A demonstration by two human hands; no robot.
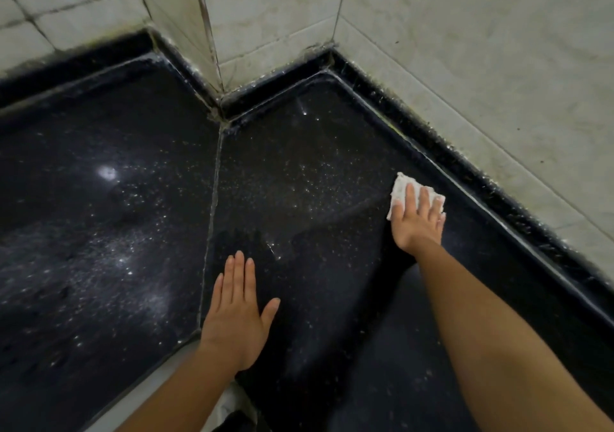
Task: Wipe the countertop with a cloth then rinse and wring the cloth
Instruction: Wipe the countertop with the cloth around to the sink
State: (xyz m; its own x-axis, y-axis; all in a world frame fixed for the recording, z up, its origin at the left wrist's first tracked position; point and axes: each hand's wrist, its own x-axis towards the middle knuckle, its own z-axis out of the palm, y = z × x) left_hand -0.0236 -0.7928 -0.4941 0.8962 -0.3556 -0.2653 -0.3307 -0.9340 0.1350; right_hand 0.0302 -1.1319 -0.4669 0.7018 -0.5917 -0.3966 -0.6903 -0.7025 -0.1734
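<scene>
The countertop [299,172] is black speckled stone that bends around a wall corner. A small white cloth [401,188] lies flat on it at the right, close to the raised black back edge. My right hand [418,219] presses down on the cloth with fingers spread, covering its near half. My left hand [236,315] rests flat on the stone near the front edge, fingers together, thumb out, holding nothing. A wet streak shows on the stone between the two hands.
Pale tiled walls [465,66] rise behind the counter, and a tiled pillar corner [212,49] juts into it. A grout seam [212,205] divides the two stone slabs. The front edge [159,375] runs diagonally at lower left, with light floor below.
</scene>
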